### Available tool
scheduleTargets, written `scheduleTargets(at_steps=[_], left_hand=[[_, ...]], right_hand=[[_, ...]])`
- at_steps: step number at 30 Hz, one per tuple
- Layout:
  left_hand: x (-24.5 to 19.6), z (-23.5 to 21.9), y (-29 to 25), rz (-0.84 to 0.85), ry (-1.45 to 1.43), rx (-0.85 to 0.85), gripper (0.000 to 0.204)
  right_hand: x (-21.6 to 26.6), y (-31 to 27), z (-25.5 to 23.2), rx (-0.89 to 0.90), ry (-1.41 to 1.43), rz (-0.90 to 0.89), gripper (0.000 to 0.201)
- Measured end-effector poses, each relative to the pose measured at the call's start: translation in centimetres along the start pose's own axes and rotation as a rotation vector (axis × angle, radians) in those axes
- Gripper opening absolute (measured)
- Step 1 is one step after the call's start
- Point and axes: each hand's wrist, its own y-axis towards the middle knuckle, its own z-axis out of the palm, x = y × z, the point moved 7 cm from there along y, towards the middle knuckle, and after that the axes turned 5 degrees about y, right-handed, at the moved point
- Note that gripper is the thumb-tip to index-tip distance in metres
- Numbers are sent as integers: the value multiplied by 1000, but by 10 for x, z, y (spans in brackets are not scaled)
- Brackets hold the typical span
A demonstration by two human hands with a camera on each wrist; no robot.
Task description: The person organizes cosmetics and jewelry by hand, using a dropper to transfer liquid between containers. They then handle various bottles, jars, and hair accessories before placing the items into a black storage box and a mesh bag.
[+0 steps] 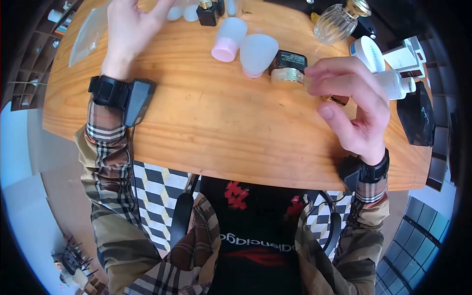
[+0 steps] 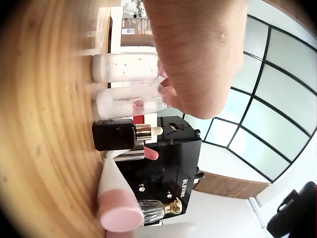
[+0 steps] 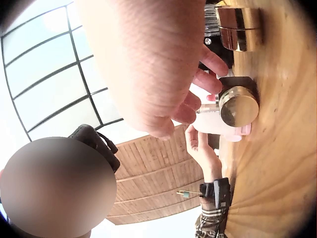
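My left hand reaches to the far left part of the table, its fingers running out of the head view. In the left wrist view the fingertips of that hand are by the tops of two clear bottles; contact is unclear. Over the right side hovers my right hand, fingers bent and thumb apart, nothing held. Beneath it lies a small brown-gold item, partly covered. Left of those fingers are a gold-lidded jar and a dark labelled box.
Two frosted bottles with pink caps and a black dropper bottle stand at the back middle. Glass perfume bottle, white jar, white tube and black box are at the right. A clear pouch lies far left.
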Motion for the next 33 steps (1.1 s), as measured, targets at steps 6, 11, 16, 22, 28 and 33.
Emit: scheduleTargets(at_steps=[6,11,16,22,28,33], left_hand=[[-5,-4,3,69,2,14,16],[-6,-2,4,79,-5,18,16],[-1,-1,2,31,-8,47,16],[-8,-15,2,123,-58,-140,15],[-10,-30,-18,-35,-426,-104,19],[-50,-1,-19,163,-276,311,17]], right_hand=[[-2,-2,1,7,14,3,16],[-2,-2,1,11,11,13,16],[-2,-1,3,18,-4,23,16],[-1,-1,4,23,2,18,15],[-2,0,3,38,-29,28,14],[1,3,0,-37,-94,-77,15]])
